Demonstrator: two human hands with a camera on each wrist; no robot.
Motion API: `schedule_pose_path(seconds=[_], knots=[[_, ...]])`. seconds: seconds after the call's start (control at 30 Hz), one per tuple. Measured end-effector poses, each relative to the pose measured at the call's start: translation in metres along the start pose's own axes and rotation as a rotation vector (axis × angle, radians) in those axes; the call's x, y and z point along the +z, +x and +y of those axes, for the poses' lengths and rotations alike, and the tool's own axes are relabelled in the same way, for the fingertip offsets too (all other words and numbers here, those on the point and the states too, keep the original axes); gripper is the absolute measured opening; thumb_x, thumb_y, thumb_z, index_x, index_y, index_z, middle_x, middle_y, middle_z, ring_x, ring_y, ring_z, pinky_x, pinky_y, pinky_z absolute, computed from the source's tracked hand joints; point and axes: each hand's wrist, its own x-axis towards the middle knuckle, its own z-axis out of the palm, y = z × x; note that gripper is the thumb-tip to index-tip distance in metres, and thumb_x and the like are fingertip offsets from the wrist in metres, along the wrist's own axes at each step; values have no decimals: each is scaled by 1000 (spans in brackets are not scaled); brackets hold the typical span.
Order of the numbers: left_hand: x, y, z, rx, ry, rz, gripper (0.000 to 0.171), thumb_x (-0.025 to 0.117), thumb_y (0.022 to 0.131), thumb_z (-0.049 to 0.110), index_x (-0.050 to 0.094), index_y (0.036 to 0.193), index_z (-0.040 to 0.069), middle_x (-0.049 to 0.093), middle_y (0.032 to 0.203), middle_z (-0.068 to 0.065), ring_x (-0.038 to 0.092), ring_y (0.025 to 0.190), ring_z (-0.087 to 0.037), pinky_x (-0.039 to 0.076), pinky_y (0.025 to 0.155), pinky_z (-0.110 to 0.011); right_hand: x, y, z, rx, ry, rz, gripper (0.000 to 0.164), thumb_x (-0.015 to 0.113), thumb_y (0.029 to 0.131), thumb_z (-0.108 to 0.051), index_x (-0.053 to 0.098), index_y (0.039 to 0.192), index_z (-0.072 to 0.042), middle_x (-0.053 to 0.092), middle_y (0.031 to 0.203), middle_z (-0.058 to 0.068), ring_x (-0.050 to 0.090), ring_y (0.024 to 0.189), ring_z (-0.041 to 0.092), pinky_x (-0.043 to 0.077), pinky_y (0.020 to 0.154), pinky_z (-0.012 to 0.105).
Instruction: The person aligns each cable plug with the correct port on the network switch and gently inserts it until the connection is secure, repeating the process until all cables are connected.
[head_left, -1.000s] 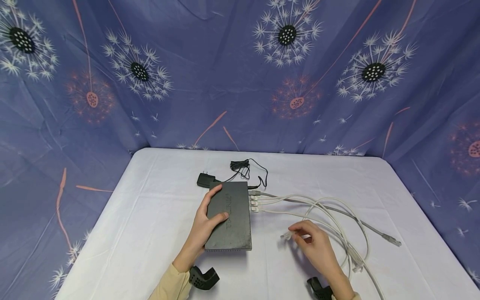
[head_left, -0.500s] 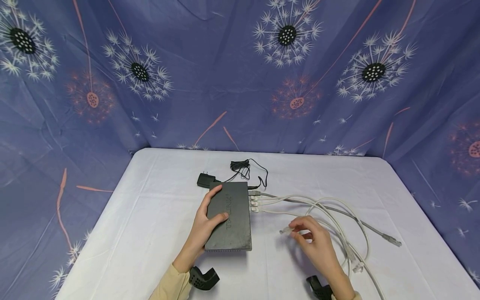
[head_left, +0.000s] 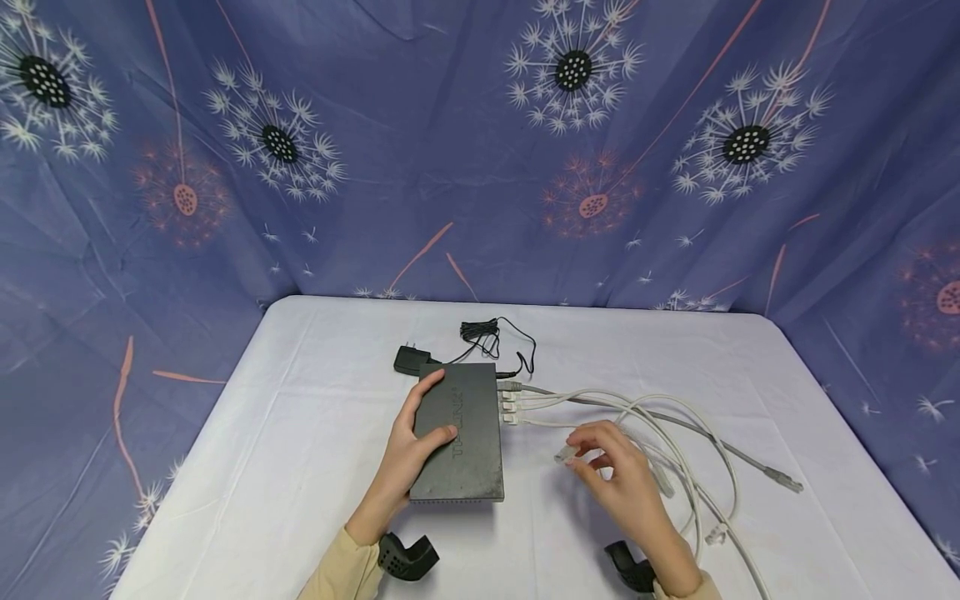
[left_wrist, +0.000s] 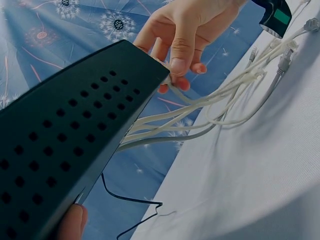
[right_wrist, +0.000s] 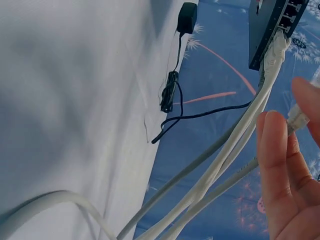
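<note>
My left hand point(head_left: 401, 458) grips a black network switch point(head_left: 476, 408) by its left side, thumb on the top face. In the left wrist view the switch point(left_wrist: 75, 120) shows its perforated side close up. Several network cable plugs point(head_left: 509, 407) sit in its right side, and beyond them bare ports point(right_wrist: 289, 20) show in the right wrist view. My right hand point(head_left: 622, 479), to the right of the switch, pinches a clear network cable plug point(head_left: 565, 454) between thumb and fingers. That plug point(right_wrist: 298, 120) is partly covered by the fingers in the right wrist view.
Pale network cables point(head_left: 678, 450) loop across the right of the white table point(head_left: 300, 467). A grey cable point(head_left: 750, 460) runs among them to a loose plug. Behind the switch lie a black power adapter point(head_left: 412, 360) and its bundled cord point(head_left: 480, 332). A blue patterned cloth point(head_left: 450, 167) hangs behind.
My right hand has shifted slightly left and away from me with the pinched plug, bringing it a little nearer the switch. The left hand and the switch have stayed put.
</note>
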Motion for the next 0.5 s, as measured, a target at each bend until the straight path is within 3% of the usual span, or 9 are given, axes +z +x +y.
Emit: schedule_pose_path(seconds=[0.1,0.33,0.5], knots=[[0,0,0,-2,3,0,70,65,84,9,40,145,32,27,151,-2,30,134,-29,27,99,-55,0,7,-14,-14,-5,10,48,80,58,20,62,95,-4,61,91,7,61,76,18,47,57,18],[1,0,1,-5,3,5,71,66,83,9,40,145,31,27,151,-2,30,133,-29,27,99,-54,5,3,2,-39,11,11,46,79,65,14,62,100,-9,62,98,5,62,77,16,47,58,17],[1,0,1,-4,-2,4,71,65,83,8,39,146,29,26,152,-1,29,134,-29,26,100,-55,5,9,-9,-40,19,22,44,77,63,18,63,97,-5,62,94,7,61,72,19,47,57,18]])
